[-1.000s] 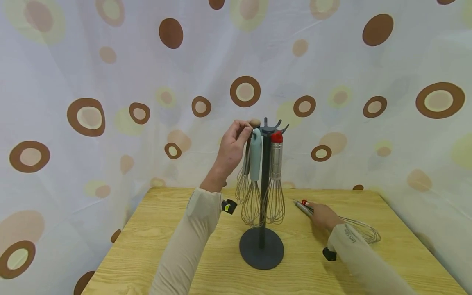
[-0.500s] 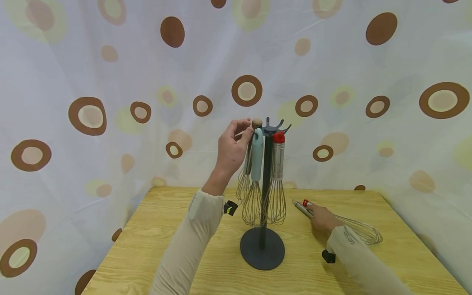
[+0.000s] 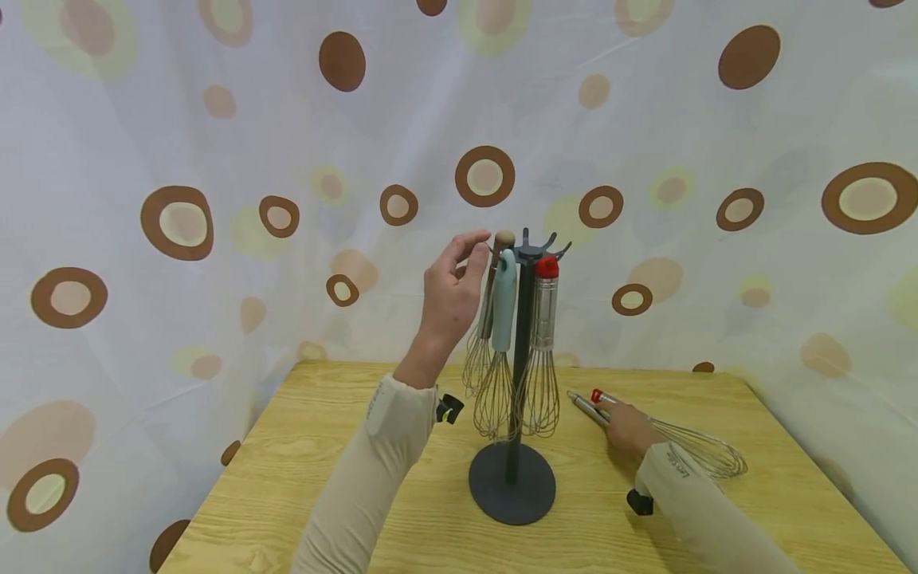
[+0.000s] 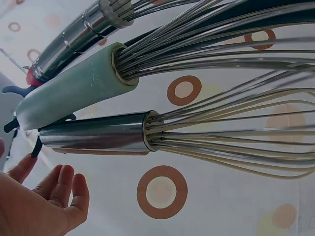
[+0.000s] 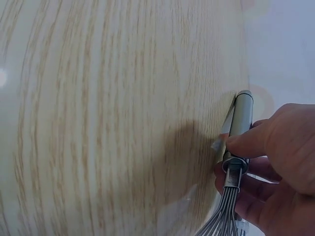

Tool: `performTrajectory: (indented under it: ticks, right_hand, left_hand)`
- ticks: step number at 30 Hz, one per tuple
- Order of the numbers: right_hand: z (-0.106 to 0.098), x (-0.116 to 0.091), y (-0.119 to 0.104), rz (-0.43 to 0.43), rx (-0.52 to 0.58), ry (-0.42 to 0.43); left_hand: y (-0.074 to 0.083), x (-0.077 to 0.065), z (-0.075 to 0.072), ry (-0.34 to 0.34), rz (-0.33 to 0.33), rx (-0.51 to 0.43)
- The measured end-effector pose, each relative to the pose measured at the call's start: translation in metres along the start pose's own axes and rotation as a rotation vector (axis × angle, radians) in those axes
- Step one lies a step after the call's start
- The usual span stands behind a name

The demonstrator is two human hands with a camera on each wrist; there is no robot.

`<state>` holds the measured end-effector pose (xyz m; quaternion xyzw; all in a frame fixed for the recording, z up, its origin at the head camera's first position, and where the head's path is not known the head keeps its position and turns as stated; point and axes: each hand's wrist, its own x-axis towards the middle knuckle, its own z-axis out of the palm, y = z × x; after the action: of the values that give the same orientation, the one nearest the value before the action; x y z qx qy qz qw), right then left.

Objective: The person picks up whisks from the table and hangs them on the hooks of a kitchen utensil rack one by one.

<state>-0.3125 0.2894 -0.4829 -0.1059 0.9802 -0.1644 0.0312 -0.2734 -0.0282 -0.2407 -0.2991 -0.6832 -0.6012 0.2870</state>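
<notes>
A dark stand [image 3: 526, 319] holds three hanging whisks. One has a pale blue-green handle [image 3: 504, 311], another a steel handle with a red end [image 3: 547, 303]. The third, with a brown, round-ended handle [image 3: 502, 255], hangs at the left; its steel side [image 4: 98, 133] shows in the left wrist view. My left hand [image 3: 453, 291] is beside this third whisk with fingers loosely bent, holding nothing; one fingertip is close to a hook tip. Low at the right, my right hand [image 3: 631, 430] grips a steel-handled whisk [image 5: 241, 118], thumb across its handle.
Beside the gripped whisk lies another whisk with a red end [image 3: 597, 395]. The stand's round base [image 3: 512, 502] rests on a wooden table [image 3: 323, 478]. Hooks [image 3: 552, 241] stick out at the stand's top right. A spotted curtain [image 3: 402, 119] hangs behind.
My left fingers have parted from the top of the brown-handled whisk, which stays hanging. The right hand keeps its hold at the table. The head view has shifted slightly.
</notes>
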Motion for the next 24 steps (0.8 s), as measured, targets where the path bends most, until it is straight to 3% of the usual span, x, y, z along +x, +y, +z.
performTrajectory:
  ticks: [8,18,24]
  right_hand:
    - [-0.001,-0.001,-0.003,-0.026,0.007,-0.011]
    - [-0.005,0.001,-0.011,-0.089,0.022,0.066]
    - [-0.01,0.0,-0.018,-0.181,0.024,0.191]
  left_hand:
    - [0.003,-0.003,0.004,0.022,0.078,0.026]
    - [0.008,-0.005,0.01,0.061,0.047,0.055]
    - [0.013,-0.005,0.012,0.076,0.035,0.063]
